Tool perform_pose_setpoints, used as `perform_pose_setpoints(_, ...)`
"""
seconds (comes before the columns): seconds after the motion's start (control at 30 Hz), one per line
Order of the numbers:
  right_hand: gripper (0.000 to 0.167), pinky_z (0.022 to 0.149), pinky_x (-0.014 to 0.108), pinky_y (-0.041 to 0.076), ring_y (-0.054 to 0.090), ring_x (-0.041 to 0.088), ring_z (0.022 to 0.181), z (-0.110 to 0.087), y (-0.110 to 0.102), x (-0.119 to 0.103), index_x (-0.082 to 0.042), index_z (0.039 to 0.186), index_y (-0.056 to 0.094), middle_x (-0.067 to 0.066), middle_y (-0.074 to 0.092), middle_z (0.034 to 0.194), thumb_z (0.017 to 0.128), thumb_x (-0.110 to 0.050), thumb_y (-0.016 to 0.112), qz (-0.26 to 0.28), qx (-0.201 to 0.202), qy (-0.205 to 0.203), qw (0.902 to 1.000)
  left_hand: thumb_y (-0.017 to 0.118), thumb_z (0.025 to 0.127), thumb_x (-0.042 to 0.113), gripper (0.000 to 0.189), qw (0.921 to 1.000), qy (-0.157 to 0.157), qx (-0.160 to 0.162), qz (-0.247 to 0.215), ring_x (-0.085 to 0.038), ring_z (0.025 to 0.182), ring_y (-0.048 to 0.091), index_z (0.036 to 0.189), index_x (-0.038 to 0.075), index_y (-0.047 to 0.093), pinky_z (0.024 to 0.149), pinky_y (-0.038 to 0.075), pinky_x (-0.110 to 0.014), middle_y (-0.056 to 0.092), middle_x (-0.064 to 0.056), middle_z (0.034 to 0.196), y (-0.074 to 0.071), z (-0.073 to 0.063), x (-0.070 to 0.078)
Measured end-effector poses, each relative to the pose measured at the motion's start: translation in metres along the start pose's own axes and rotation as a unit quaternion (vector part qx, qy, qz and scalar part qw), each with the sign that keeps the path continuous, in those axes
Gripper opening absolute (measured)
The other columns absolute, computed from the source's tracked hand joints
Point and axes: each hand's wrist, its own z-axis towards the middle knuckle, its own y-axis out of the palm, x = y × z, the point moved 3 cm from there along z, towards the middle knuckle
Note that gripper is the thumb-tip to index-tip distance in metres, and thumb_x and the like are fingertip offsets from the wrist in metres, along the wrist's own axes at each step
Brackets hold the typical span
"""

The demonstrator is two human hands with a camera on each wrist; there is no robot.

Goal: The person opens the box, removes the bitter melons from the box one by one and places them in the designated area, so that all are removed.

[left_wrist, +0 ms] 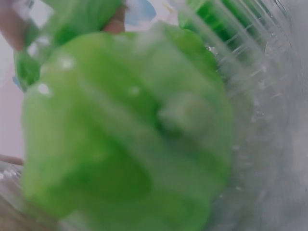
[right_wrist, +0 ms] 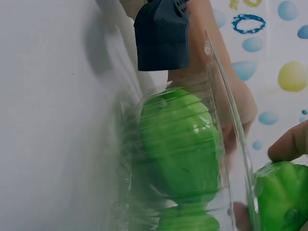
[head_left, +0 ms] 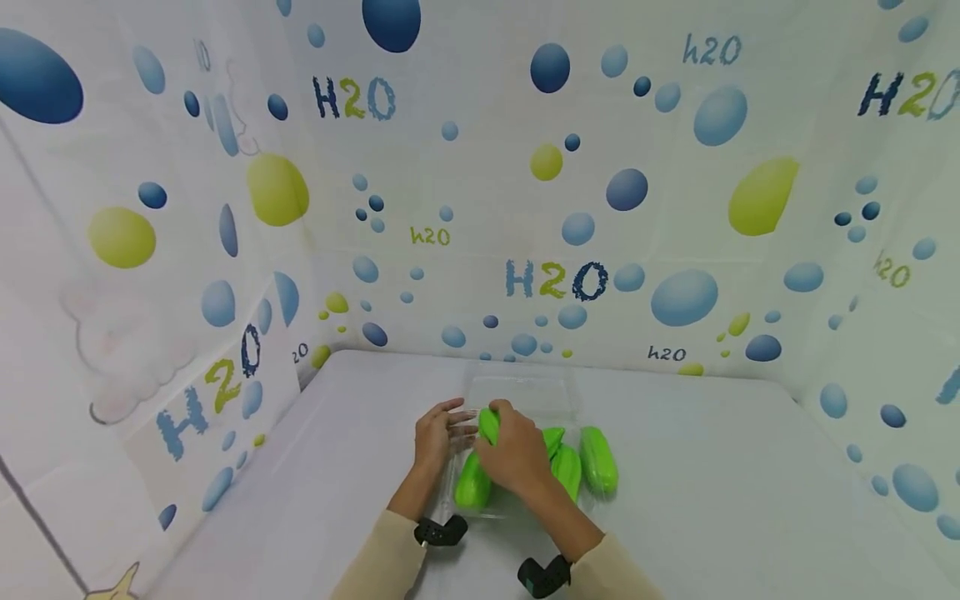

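1. My right hand [head_left: 517, 452] grips a glossy green oblong vegetable [head_left: 488, 425] near the far-left corner of a clear plastic box [head_left: 510, 505].
2. My left hand [head_left: 435, 438], fingers relaxed, flanks the box's left edge.
3. Likely light, firm, slippery: pinch mid-body.

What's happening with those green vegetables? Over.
Right hand gripping one green vegetable above clear container. Left hand at its left. Another vegetable outside, right. No obstruction seen.

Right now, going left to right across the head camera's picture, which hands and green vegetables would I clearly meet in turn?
Left hand, near-left green vegetable, right hand, second green vegetable from the right, rightmost green vegetable.
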Motion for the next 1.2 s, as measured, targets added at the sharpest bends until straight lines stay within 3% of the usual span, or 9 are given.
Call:
perform_pose_setpoints(0.17, 0.047, 0.051, 0.031, 0.045, 0.053, 0.016, 0.062, 0.002, -0.007, 0.008, -0.007, 0.13, 0.063, 0.007, 0.068, 0.089, 0.085, -0.019, 0.069, 0.078, 0.036, 0.007, 0.9963, 0.033, 0.104, 0.008, 0.043, 0.9998, 0.011, 0.0, 0.014, -0.026, 0.081, 0.076, 0.137, -0.007, 0.056, 0.071, 0.063, -0.038, 0.072, -0.025, 0.114, 0.002, 0.005, 0.004)
perform_pose_setpoints(0.3, 0.051, 0.07, 0.043, 0.056, 0.066, 0.027, 0.088, 0.0, -0.011, 0.011, -0.008, 0.128, 0.065, 0.011, 0.071, 0.109, 0.081, -0.022, 0.077, 0.108, 0.052, 0.009, 0.9928, 0.032, 0.103, 0.007, 0.044, 0.9998, 0.008, 0.0, 0.017, -0.025, 0.08, 0.076, 0.136, -0.007, 0.057, 0.071, 0.063, -0.037, 0.073, -0.024, 0.113, 0.002, 0.007, 0.004)
perform_pose_setpoints(0.43, 0.056, 0.088, 0.053, 0.054, 0.063, 0.034, 0.11, -0.004, -0.013, 0.013, -0.008, 0.129, 0.065, 0.013, 0.067, 0.12, 0.077, -0.021, 0.083, 0.118, 0.058, 0.011, 0.9913, 0.032, 0.102, 0.006, 0.044, 0.9998, -0.001, 0.004, 0.02, -0.026, 0.08, 0.076, 0.136, -0.007, 0.057, 0.071, 0.063, -0.038, 0.073, -0.023, 0.112, 0.0, 0.006, 0.002)
perform_pose_setpoints(0.6, 0.051, 0.083, 0.048, 0.056, 0.064, 0.029, 0.104, -0.006, -0.014, 0.017, -0.008, 0.129, 0.065, 0.011, 0.068, 0.119, 0.08, -0.018, 0.077, 0.119, 0.065, 0.022, 0.9906, 0.033, 0.103, 0.007, 0.043, 0.9998, 0.001, 0.008, 0.018, -0.028, 0.081, 0.076, 0.136, -0.008, 0.057, 0.072, 0.063, -0.039, 0.073, -0.023, 0.112, -0.003, 0.004, 0.0)
perform_pose_setpoints(0.77, 0.05, 0.065, 0.035, 0.053, 0.062, 0.018, 0.081, -0.008, -0.015, 0.023, -0.007, 0.131, 0.064, 0.01, 0.071, 0.116, 0.082, -0.017, 0.073, 0.119, 0.065, 0.043, 0.9899, 0.033, 0.103, 0.007, 0.043, 0.9995, -0.002, 0.019, 0.024, -0.028, 0.082, 0.075, 0.135, -0.008, 0.057, 0.071, 0.063, -0.038, 0.074, -0.023, 0.111, -0.006, 0.0, -0.001)
perform_pose_setpoints(0.9, 0.051, 0.056, 0.031, 0.047, 0.055, 0.015, 0.067, -0.008, -0.02, 0.027, -0.006, 0.131, 0.065, 0.011, 0.072, 0.103, 0.082, -0.015, 0.072, 0.125, 0.077, 0.049, 0.988, 0.034, 0.103, 0.006, 0.042, 0.9996, -0.006, 0.018, 0.021, -0.029, 0.082, 0.075, 0.135, -0.008, 0.057, 0.071, 0.063, -0.039, 0.073, -0.023, 0.112, -0.006, -0.001, -0.002)
perform_pose_setpoints(1.1, 0.051, 0.053, 0.03, 0.047, 0.055, 0.015, 0.064, -0.008, -0.03, 0.033, -0.009, 0.129, 0.067, 0.009, 0.073, 0.091, 0.079, -0.015, 0.074, 0.117, 0.099, 0.05, 0.987, 0.036, 0.102, 0.007, 0.042, 0.9995, -0.01, 0.017, 0.023, -0.028, 0.083, 0.076, 0.136, -0.007, 0.057, 0.073, 0.063, -0.04, 0.073, -0.023, 0.114, -0.001, 0.0, -0.002)
perform_pose_setpoints(1.2, 0.049, 0.055, 0.03, 0.049, 0.057, 0.016, 0.068, -0.008, -0.034, 0.037, -0.01, 0.129, 0.067, 0.009, 0.073, 0.092, 0.08, -0.014, 0.073, 0.124, 0.1, 0.059, 0.9854, 0.036, 0.102, 0.007, 0.043, 0.9995, -0.012, 0.016, 0.026, -0.03, 0.085, 0.075, 0.136, -0.007, 0.057, 0.075, 0.063, -0.041, 0.072, -0.023, 0.115, -0.001, -0.001, -0.003)
